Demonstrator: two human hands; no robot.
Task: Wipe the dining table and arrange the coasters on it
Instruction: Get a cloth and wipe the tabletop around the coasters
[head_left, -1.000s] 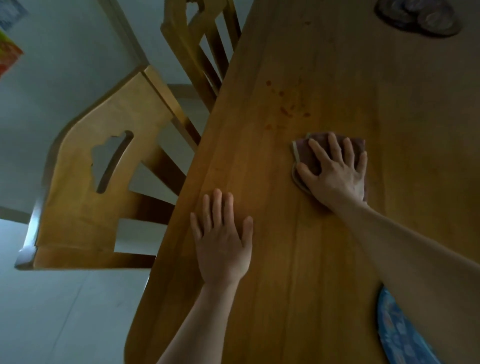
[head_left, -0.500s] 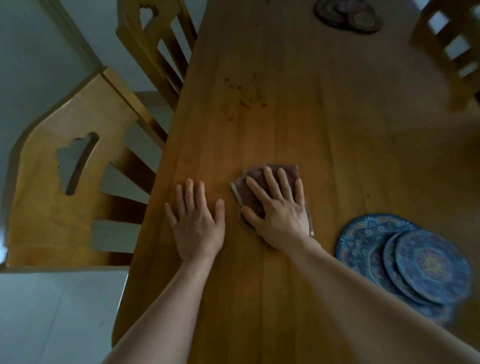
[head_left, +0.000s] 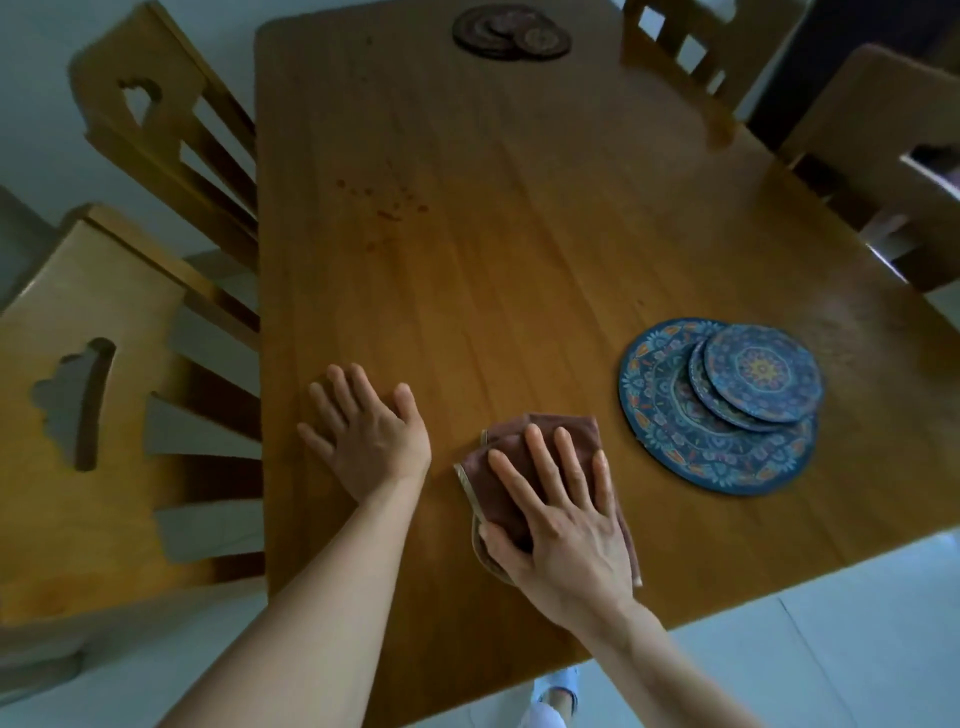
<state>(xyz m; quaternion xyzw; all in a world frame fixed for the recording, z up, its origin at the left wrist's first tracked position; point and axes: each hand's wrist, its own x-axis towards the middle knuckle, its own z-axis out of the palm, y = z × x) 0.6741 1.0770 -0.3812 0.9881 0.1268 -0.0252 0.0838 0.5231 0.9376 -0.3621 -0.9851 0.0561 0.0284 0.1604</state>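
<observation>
Pressing flat right hand (head_left: 563, 512) on soft, limp brown cloth (head_left: 524, 467) near table (head_left: 519, 208) front edge; left hand (head_left: 366, 441) resting open beside. Blue coasters (head_left: 727, 405) lying right: stiff, light, probably liftable by rims.

Mostly wood and cloth from where I'm sitting

Table (head_left: 519, 249) looks like smooth planked wood with a soft sheen, chairs (head_left: 104, 364) wooden too, rag (head_left: 498, 483) soft matt cloth, blue coasters (head_left: 727, 410) matt printed.

Both forearms reach forward, left hand (head_left: 366, 441) and right hand (head_left: 563, 525) flat (fingers (head_left: 540, 452) straight).
</observation>
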